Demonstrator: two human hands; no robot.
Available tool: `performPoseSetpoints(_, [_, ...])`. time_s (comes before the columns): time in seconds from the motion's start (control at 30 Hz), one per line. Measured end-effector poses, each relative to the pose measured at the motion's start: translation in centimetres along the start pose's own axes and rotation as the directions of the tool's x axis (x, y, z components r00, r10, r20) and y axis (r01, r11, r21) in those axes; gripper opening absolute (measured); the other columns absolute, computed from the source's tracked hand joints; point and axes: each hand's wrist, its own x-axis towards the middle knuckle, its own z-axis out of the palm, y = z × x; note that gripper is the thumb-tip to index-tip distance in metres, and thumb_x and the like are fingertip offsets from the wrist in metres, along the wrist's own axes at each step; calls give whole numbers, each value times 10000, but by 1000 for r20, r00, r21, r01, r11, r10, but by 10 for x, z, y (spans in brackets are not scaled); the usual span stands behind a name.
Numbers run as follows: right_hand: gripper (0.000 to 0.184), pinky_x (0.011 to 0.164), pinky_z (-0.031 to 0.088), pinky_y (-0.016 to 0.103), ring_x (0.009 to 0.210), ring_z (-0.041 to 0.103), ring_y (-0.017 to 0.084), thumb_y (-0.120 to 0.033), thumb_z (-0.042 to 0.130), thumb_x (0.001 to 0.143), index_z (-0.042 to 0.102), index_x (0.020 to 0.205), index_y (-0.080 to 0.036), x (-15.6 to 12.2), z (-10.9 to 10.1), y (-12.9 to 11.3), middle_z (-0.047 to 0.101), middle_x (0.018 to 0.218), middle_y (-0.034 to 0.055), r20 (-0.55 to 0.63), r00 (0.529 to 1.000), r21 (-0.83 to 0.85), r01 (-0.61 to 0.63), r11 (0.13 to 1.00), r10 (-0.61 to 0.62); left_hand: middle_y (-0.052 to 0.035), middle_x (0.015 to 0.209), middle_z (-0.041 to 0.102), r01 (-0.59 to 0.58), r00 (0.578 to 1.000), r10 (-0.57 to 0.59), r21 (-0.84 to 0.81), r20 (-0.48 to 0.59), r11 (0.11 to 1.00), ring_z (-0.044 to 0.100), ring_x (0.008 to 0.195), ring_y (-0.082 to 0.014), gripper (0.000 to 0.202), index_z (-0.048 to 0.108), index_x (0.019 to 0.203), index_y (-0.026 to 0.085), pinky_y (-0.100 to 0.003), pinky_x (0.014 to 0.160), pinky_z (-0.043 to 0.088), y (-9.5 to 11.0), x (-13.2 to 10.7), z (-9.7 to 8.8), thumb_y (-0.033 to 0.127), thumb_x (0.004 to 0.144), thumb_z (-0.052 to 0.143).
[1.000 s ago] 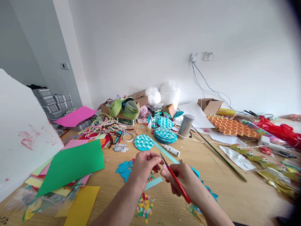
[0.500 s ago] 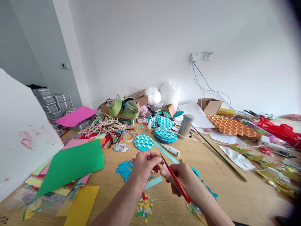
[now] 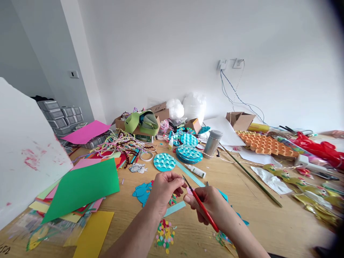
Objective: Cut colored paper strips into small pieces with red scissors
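Observation:
In the middle of the view, my right hand [image 3: 211, 206] grips red-handled scissors [image 3: 202, 206]. One dark blade points up and left to my left fingertips, and another dark tip shows beyond my right knuckles. My left hand [image 3: 168, 188] is closed in a pinch beside that blade; what it pinches is too small to make out. A light blue paper strip [image 3: 175, 208] lies below the hands. Nearer me is a scatter of coloured paper dots [image 3: 165, 234]. A blue fish-shaped cutout [image 3: 142, 193] lies left of my left hand, partly covered by it.
Behind my hands lie a scalloped blue disc [image 3: 164, 162], a stack of similar discs [image 3: 189, 154], a glue bottle [image 3: 198, 171] and a grey canister [image 3: 213, 144]. Coloured paper sheets [image 3: 86, 186] fill the left. A green stick [image 3: 252, 177] and orange egg tray [image 3: 264, 144] are right.
Both hands and the scissors stay almost in place. The light blue strip below them looks very slightly shifted to the left.

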Motion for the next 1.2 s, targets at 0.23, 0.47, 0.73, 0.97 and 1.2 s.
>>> performPoseSetpoints(0.23, [481,334,283,164,314,462,93,-612,559,768,504,570,-177,-1,0,3,554,396,4,-3,1000,4,-13,1000,13,-36,616,648,2,1000,-2,9,1,1000,504,475,-89,165,613,650,118,-225,482,396,0,-1,-1,260,585,666])
performPoseSetpoints(0.47, [480,333,282,161,312,458,89,-613,566,759,491,566,-180,0,-1,3,550,392,-1,9,1000,5,-18,1000,18,-42,628,655,-18,1000,18,-1,-8,1000,515,496,-91,154,620,673,121,-217,482,394,-2,0,-2,256,610,658])
performPoseSetpoints(0.73, [476,338,283,165,307,438,82,-609,578,753,494,568,-178,-2,-3,1,543,390,-5,25,999,5,-35,999,35,-42,624,654,-6,1000,6,-2,-16,1000,521,497,-95,166,619,668,120,-221,483,399,-2,2,-3,261,599,670])
performPoseSetpoints(0.97, [487,370,296,172,344,447,85,-605,534,795,489,566,-178,-4,-10,3,525,389,-14,-9,1000,47,-16,999,17,-54,628,661,-9,1000,9,30,1,999,522,509,-95,170,632,663,117,-223,507,403,-1,0,-3,271,610,681])
performPoseSetpoints(1.2, [370,461,360,210,486,508,119,-493,588,789,531,617,-170,-8,-15,-11,592,539,12,-101,991,93,93,991,-83,-40,594,637,-30,996,21,103,92,994,511,508,-96,189,639,658,117,-232,528,405,0,-3,-1,293,628,703])
